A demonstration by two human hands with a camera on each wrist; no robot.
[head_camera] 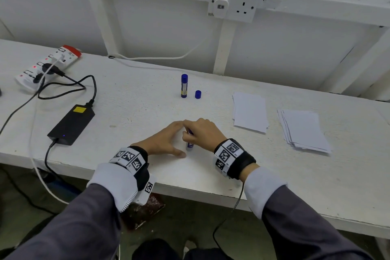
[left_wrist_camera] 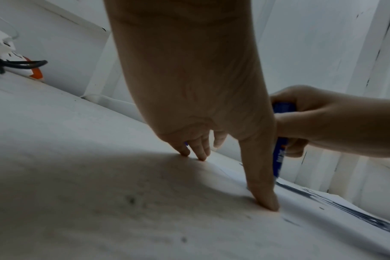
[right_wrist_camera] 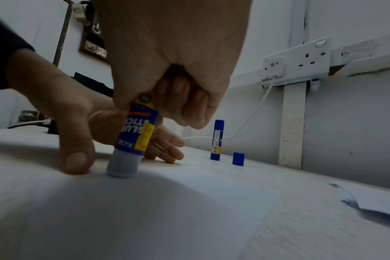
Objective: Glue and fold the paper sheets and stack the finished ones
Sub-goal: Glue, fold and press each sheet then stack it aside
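A white paper sheet (right_wrist_camera: 189, 202) lies flat near the table's front edge. My left hand (head_camera: 168, 139) is spread on it, with thumb (left_wrist_camera: 263, 193) and fingertips (left_wrist_camera: 194, 153) pressing it down. My right hand (head_camera: 200, 131) grips a blue glue stick (right_wrist_camera: 136, 137) held upside down. Its pale tip touches the sheet just beside the left thumb. In the head view the glue stick (head_camera: 190, 142) shows only partly between the two hands. A second blue glue stick (head_camera: 184, 86) stands upright farther back, with a loose blue cap (head_camera: 198, 94) next to it.
Two piles of white paper lie to the right, a nearer pile (head_camera: 250, 112) and a fanned pile (head_camera: 304, 131). At the left are a power strip (head_camera: 48, 65), a black power adapter (head_camera: 71, 124) and trailing cables. A wall socket (head_camera: 242, 8) is behind.
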